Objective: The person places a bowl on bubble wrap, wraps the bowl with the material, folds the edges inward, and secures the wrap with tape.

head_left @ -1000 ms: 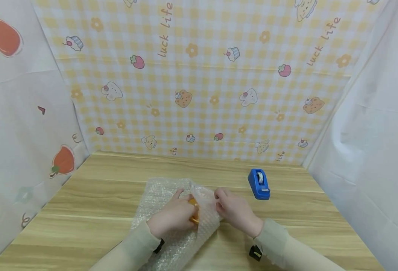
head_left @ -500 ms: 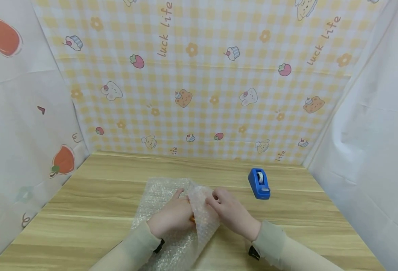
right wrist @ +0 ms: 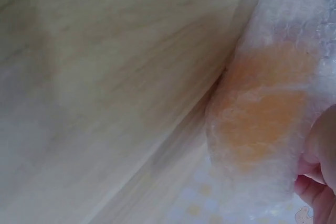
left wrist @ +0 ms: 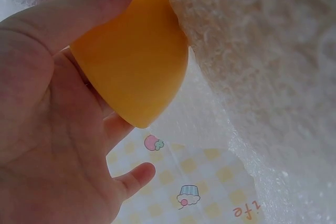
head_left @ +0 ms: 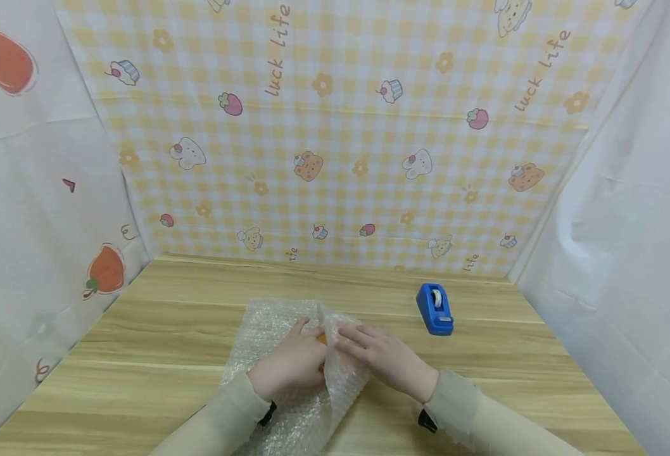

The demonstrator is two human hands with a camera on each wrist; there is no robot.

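Observation:
A sheet of bubble wrap (head_left: 266, 323) lies on the table, its right part folded up over a smooth, rounded orange object (left wrist: 139, 56). My left hand (head_left: 290, 362) holds that object, thumb on its near side and fingers behind, as the left wrist view shows. In the head view, only slivers of orange show between hand and wrap. My right hand (head_left: 389, 360) presses the folded flap against the object from the right, fingers extended over the plastic. Through the wrap, the right wrist view shows the orange object (right wrist: 262, 124) blurred. Its full shape is hidden.
A blue tape dispenser (head_left: 436, 310) with a roll of tape stands on the wooden table (head_left: 141, 354), right of and beyond the wrap. A checked patterned cloth (head_left: 335, 126) hangs behind the table, and white cloths (head_left: 625, 209) hang at the sides.
My right hand has brought the wrap's flap leftward over the orange object, covering more of it. Its fingers have gone from pinching the edge to lying on the flap. The left hand has stayed in place.

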